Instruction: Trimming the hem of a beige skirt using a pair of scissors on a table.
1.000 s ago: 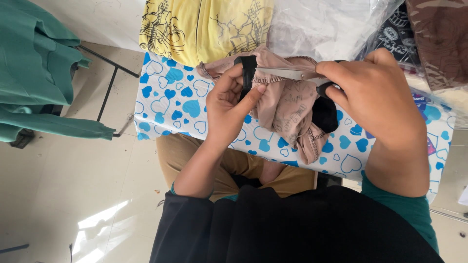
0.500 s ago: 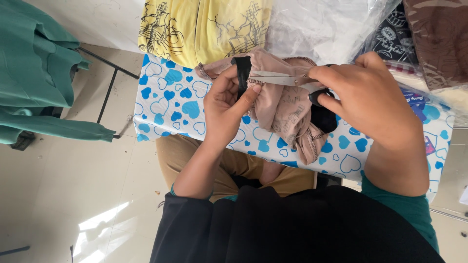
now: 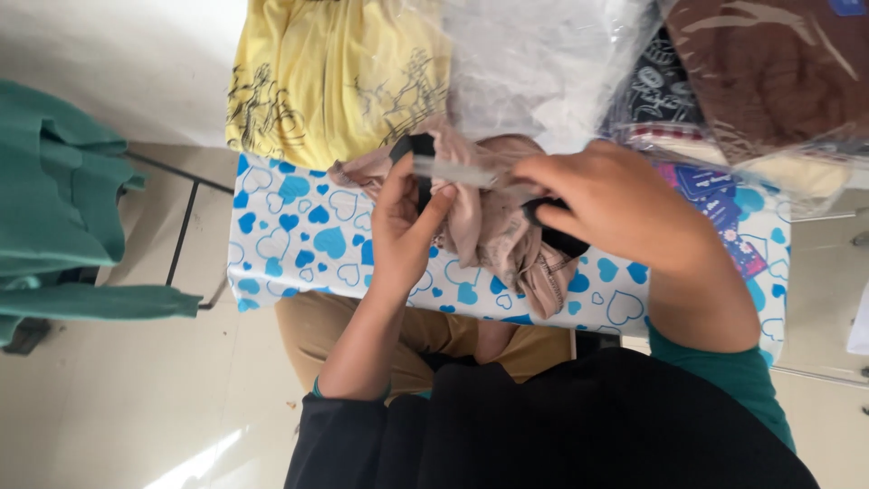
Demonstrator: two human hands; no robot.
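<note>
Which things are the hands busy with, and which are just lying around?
In hand:
- left hand and right hand, both gripping the beige garment
- its black band

Lying about:
- yellow printed shirt
- clear plastic bag
- brown bagged clothing
- heart-patterned tablecloth
- green garments hanging at the side

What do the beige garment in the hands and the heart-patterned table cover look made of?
Beige garment: soft thin fabric, matte; it bunches and drapes in limp folds between the left hand and right hand. White table cover with blue hearts: probably plastic or coated sheet, lying smooth and flat; hard to confirm.
</note>
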